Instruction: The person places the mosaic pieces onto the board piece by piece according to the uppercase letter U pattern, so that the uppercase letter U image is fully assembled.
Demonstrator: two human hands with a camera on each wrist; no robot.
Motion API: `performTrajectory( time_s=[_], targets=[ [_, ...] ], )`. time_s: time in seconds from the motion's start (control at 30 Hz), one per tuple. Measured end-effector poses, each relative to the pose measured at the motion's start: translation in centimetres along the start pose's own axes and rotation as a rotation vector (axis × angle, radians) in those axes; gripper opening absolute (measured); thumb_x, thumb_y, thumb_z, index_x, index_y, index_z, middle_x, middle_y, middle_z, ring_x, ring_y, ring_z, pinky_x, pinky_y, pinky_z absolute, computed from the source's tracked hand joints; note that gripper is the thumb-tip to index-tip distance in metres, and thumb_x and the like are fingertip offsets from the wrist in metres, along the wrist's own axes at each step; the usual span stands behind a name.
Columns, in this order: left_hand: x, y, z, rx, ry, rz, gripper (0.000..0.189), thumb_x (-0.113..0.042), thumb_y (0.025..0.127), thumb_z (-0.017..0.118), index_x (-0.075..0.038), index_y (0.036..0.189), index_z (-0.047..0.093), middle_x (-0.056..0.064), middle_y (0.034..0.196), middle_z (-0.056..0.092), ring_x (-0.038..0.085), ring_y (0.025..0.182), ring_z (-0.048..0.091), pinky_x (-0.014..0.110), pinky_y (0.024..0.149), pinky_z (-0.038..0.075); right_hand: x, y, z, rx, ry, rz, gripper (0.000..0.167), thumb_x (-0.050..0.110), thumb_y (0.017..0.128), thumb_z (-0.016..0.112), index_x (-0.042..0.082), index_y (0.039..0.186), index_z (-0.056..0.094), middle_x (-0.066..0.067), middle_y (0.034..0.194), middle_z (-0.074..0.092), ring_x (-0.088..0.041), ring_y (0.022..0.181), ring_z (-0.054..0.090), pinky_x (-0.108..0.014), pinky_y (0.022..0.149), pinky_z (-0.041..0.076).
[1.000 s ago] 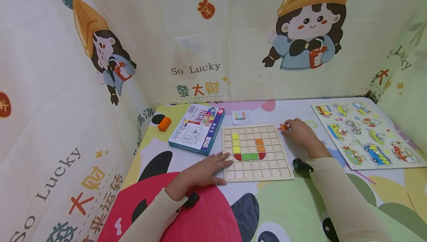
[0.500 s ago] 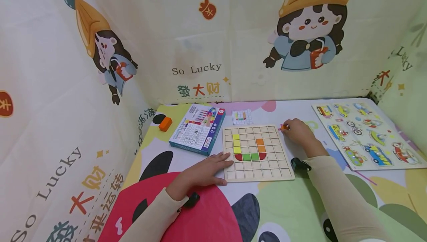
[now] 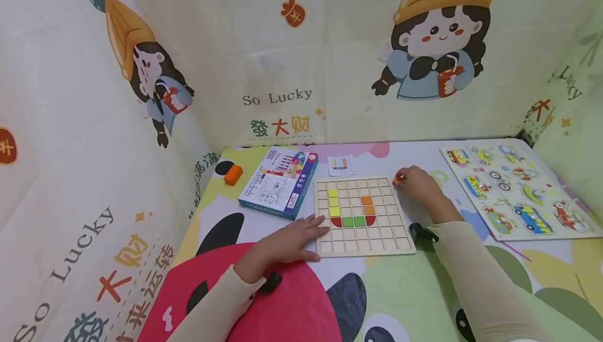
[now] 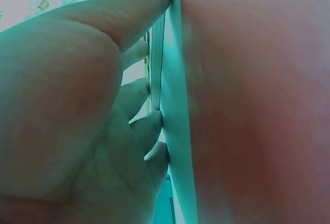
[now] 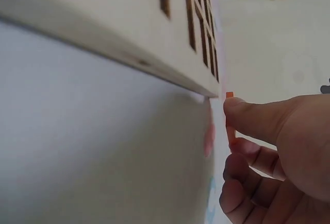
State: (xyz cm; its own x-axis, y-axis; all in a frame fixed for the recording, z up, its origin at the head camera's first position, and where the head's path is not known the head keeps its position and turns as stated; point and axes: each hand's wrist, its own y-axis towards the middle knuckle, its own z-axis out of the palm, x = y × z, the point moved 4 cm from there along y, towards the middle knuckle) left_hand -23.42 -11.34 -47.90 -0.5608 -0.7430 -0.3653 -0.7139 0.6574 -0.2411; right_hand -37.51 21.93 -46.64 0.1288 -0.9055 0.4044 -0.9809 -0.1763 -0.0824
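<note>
My right hand [image 3: 418, 185] pinches a small orange tile [image 5: 230, 131] between thumb and fingertip, just off the right edge of the board near its far corner. The square wooden grid board [image 3: 367, 243] lies flat on the table. In its cells, yellow tiles [image 3: 334, 201], green tiles [image 3: 353, 221], orange tiles [image 3: 367, 205] and two red rounded corner pieces [image 3: 336, 222] form a U shape. With fingers spread, my left hand [image 3: 287, 240] rests at the board's left edge, its fingertips over the rim. The left wrist view shows that hand's palm and fingers close to the table surface.
A small pattern card [image 3: 341, 165] with a U drawing lies behind the board. To the left are a flat game box [image 3: 279, 182] and an orange block [image 3: 233, 175]. A vehicle picture puzzle board [image 3: 513, 190] lies at right. A printed cloth wall [image 3: 348, 69] stands behind.
My right hand has shifted slightly left and away from me with the orange tile, closer to the board's edge. My left hand stays in place, and the tiles on the board are unchanged.
</note>
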Motion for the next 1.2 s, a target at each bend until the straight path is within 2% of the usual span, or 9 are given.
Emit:
performTrajectory(
  time_s=[0.1, 0.37, 0.5, 0.77, 1.0, 1.2],
  targets=[
    [0.1, 0.1, 0.1, 0.002, 0.000, -0.001, 0.081, -0.053, 0.085, 0.068, -0.032, 0.154, 0.031, -0.009, 0.161, 0.015, 0.016, 0.147, 0.008, 0.042, 0.116, 0.019, 0.4, 0.1, 0.0, 0.006, 0.022, 0.002, 0.036, 0.019, 0.095, 0.064, -0.004, 0.122, 0.060, -0.023, 0.114, 0.055, -0.037, 0.100, 0.052, -0.053, 0.092, 0.043],
    [0.2, 0.1, 0.1, 0.001, -0.001, 0.004, 0.080, -0.054, 0.085, 0.067, -0.033, 0.153, 0.031, -0.010, 0.161, 0.014, 0.016, 0.147, 0.008, 0.041, 0.116, 0.019, 1.7, 0.3, 0.5, -0.005, 0.029, -0.116, 0.028, 0.015, 0.095, 0.065, -0.002, 0.117, 0.064, -0.020, 0.110, 0.057, -0.036, 0.101, 0.054, -0.053, 0.090, 0.045],
    [0.2, 0.1, 0.1, 0.003, -0.008, 0.002, 0.081, -0.054, 0.085, 0.067, -0.032, 0.153, 0.031, -0.009, 0.161, 0.015, 0.016, 0.147, 0.008, 0.042, 0.116, 0.020, 2.4, 0.2, 0.6, 0.008, 0.037, -0.147, 0.027, 0.016, 0.095, 0.064, 0.000, 0.117, 0.065, -0.019, 0.112, 0.057, -0.036, 0.103, 0.055, -0.052, 0.090, 0.045],
    [0.2, 0.1, 0.1, 0.004, -0.006, 0.005, 0.081, -0.053, 0.085, 0.067, -0.032, 0.154, 0.031, -0.009, 0.161, 0.015, 0.017, 0.147, 0.008, 0.042, 0.115, 0.020, 3.6, -0.1, 0.9, 0.033, 0.076, -0.215, 0.029, 0.016, 0.094, 0.067, 0.000, 0.118, 0.065, -0.017, 0.109, 0.057, -0.034, 0.099, 0.055, -0.052, 0.089, 0.046],
    [0.2, 0.1, 0.2, 0.004, -0.007, 0.010, 0.080, -0.053, 0.085, 0.068, -0.032, 0.153, 0.031, -0.009, 0.161, 0.015, 0.017, 0.147, 0.009, 0.042, 0.116, 0.020, 4.4, -0.2, 1.6, 0.060, 0.072, -0.267, 0.030, 0.015, 0.094, 0.066, -0.001, 0.120, 0.065, -0.015, 0.110, 0.058, -0.034, 0.102, 0.056, -0.051, 0.091, 0.045],
    [0.2, 0.1, 0.1, -0.004, -0.003, 0.003, 0.080, -0.053, 0.085, 0.068, -0.033, 0.153, 0.031, -0.010, 0.161, 0.015, 0.017, 0.147, 0.009, 0.043, 0.115, 0.021, 5.2, -0.1, 1.8, 0.056, 0.061, -0.307, 0.032, 0.015, 0.093, 0.067, 0.000, 0.120, 0.065, -0.014, 0.108, 0.059, -0.031, 0.097, 0.056, -0.049, 0.089, 0.046]
  ],
)
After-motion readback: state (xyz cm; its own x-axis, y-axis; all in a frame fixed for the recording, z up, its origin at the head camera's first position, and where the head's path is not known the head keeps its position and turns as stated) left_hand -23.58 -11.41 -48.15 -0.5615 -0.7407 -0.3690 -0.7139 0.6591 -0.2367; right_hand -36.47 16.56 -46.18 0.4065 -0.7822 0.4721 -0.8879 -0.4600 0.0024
